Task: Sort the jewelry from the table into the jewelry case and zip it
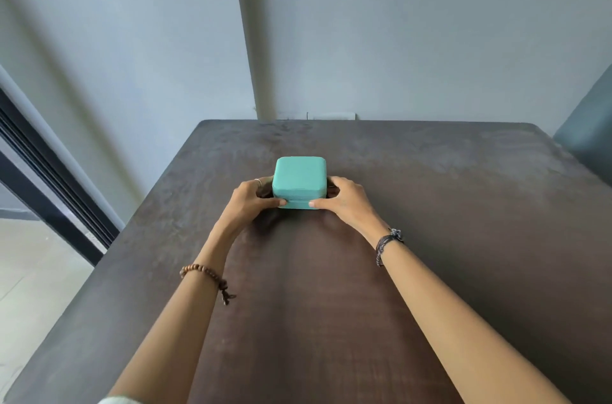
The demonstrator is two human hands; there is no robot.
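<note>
dark table [430, 205], closed teal jewelry case [299, 180] between left grip [251, 201] and right grip [344, 200], both clasping it

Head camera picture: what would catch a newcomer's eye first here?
A small turquoise jewelry case, lid down, sits mid-table on the dark brown table. The left hand and right hand grip its sides, thumbs on the front.

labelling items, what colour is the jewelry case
Teal, a plain turquoise green jewelry case; head view.
</note>
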